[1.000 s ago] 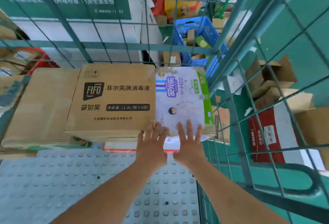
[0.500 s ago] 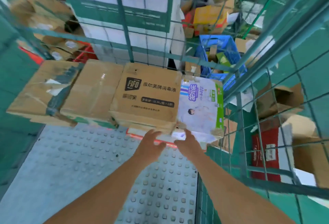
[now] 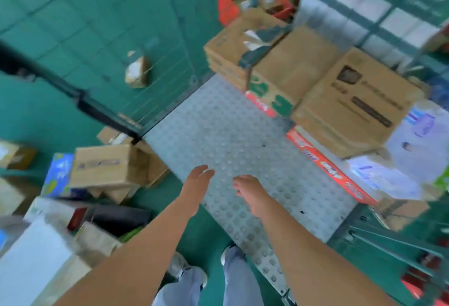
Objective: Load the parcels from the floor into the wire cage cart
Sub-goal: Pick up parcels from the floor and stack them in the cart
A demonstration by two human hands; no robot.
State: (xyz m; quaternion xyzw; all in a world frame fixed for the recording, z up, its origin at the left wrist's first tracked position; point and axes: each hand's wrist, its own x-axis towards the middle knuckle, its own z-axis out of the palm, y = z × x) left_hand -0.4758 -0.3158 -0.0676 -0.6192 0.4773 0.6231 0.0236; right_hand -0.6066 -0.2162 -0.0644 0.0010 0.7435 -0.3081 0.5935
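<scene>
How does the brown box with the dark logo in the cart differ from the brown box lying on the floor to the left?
The logo box sits inside the cart, stacked on a red and white carton; the floor box lies outside it on the green floor among other parcels. The logo box carries dark print on top; the floor box shows a faint bluish mark on its side. The logo box looks larger. Both are plain brown cardboard, and neither is touched by the hands.
</scene>
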